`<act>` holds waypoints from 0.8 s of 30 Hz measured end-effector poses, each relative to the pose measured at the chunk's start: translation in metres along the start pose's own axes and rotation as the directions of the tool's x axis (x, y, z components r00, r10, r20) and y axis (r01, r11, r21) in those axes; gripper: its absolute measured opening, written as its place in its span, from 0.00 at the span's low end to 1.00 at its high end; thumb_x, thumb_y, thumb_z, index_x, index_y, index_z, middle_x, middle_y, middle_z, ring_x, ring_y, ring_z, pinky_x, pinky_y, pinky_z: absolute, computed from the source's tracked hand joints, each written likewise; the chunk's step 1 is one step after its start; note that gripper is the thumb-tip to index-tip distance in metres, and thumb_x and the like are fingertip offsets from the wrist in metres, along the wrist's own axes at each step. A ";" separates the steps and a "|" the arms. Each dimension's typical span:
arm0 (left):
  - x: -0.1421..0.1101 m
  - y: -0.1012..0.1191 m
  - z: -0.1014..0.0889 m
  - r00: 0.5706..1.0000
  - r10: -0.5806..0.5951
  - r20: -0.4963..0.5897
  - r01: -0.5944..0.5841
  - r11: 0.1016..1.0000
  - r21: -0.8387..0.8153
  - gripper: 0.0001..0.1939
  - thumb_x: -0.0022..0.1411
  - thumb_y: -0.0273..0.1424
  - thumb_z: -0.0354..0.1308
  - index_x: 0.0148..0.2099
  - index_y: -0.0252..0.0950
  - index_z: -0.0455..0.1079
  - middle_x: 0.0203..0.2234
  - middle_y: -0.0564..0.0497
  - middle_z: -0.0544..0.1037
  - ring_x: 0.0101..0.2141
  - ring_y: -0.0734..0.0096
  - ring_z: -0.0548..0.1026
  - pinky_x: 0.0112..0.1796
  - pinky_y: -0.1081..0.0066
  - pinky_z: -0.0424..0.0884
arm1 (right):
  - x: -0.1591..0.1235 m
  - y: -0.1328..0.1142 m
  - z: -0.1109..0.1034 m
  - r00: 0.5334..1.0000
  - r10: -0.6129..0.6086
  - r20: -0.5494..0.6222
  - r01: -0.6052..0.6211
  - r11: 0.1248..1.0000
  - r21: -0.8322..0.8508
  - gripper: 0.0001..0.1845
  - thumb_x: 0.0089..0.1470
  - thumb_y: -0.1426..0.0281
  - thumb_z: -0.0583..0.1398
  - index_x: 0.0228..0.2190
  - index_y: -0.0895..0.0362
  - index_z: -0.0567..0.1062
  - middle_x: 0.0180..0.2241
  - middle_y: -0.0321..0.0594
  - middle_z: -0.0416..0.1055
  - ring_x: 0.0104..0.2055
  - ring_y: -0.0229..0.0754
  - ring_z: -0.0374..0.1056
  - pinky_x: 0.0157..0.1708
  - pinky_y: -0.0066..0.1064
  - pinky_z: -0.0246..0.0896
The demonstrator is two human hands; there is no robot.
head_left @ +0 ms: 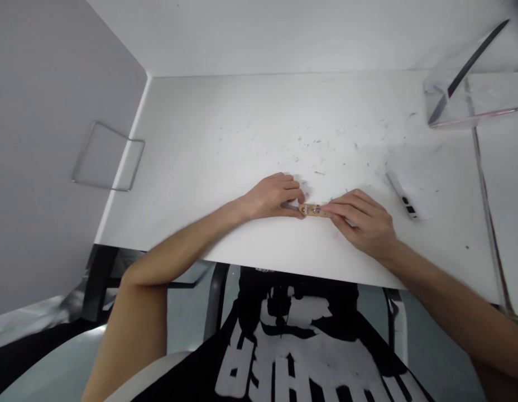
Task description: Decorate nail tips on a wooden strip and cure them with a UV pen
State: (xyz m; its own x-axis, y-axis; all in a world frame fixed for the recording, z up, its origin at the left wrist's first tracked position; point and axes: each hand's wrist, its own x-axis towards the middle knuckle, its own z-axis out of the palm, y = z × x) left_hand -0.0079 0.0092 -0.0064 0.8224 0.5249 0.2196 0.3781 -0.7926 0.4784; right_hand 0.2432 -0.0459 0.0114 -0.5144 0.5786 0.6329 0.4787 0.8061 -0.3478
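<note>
Between my two hands, close to the front edge of the white table, lies a small flat tan piece (312, 210) with shiny bits on its face; its exact kind is too small to make out. My left hand (276, 196) pinches its left end between thumb and fingers. With thumb and fingertips together, my right hand (361, 220) is at the right end of the piece. Whether those fingertips hold some further small part there cannot be seen. To the right of my right hand lies a slim white pen-like tool (401, 195) with dark buttons.
Small dark specks and scraps are scattered over the white table (225, 111). A bent wire frame (135, 166) stands at the left by a grey partition (53, 139). At the back right stands a dark-edged clear stand (464, 84), near a seam in the tabletop.
</note>
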 end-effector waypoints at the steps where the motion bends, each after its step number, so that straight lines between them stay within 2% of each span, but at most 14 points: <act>1: 0.000 0.000 0.000 1.000 0.002 0.004 -0.002 1.000 0.004 0.18 0.65 0.48 0.60 0.41 0.38 0.74 0.28 0.53 0.74 0.33 0.71 0.68 0.39 0.70 0.63 | 0.000 0.001 0.000 1.000 0.012 0.003 -0.012 1.000 -0.016 0.13 0.55 0.81 0.62 0.41 0.55 0.76 0.34 0.39 0.78 0.34 0.38 0.70 0.33 0.33 0.69; 9: 0.000 -0.001 0.000 0.999 0.027 -0.018 -0.027 0.999 0.017 0.19 0.65 0.49 0.59 0.40 0.37 0.74 0.28 0.52 0.75 0.33 0.70 0.67 0.38 0.70 0.63 | -0.002 0.003 -0.002 0.998 0.068 -0.015 -0.069 0.996 -0.065 0.12 0.57 0.79 0.62 0.42 0.53 0.76 0.36 0.37 0.79 0.35 0.38 0.71 0.36 0.36 0.68; 15: -0.001 -0.002 0.001 0.998 0.054 -0.042 -0.053 0.998 0.021 0.18 0.65 0.47 0.61 0.41 0.36 0.74 0.27 0.52 0.74 0.32 0.71 0.67 0.38 0.70 0.62 | -0.003 0.004 -0.003 0.998 0.058 0.004 -0.057 0.991 -0.120 0.11 0.56 0.79 0.63 0.40 0.55 0.76 0.36 0.38 0.79 0.36 0.38 0.70 0.36 0.35 0.66; 24: 0.000 -0.002 0.001 0.999 0.032 -0.020 -0.032 0.999 0.019 0.18 0.65 0.48 0.60 0.42 0.37 0.74 0.28 0.53 0.74 0.33 0.71 0.67 0.38 0.71 0.62 | 0.000 0.006 -0.002 1.000 0.020 0.003 -0.020 0.986 -0.163 0.11 0.56 0.80 0.62 0.39 0.55 0.75 0.34 0.37 0.78 0.35 0.37 0.69 0.35 0.33 0.64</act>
State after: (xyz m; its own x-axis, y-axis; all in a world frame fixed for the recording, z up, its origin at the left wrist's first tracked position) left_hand -0.0083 0.0101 -0.0082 0.8257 0.5049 0.2516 0.3596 -0.8148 0.4548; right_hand 0.2472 -0.0417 0.0108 -0.5068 0.5954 0.6235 0.5985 0.7635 -0.2426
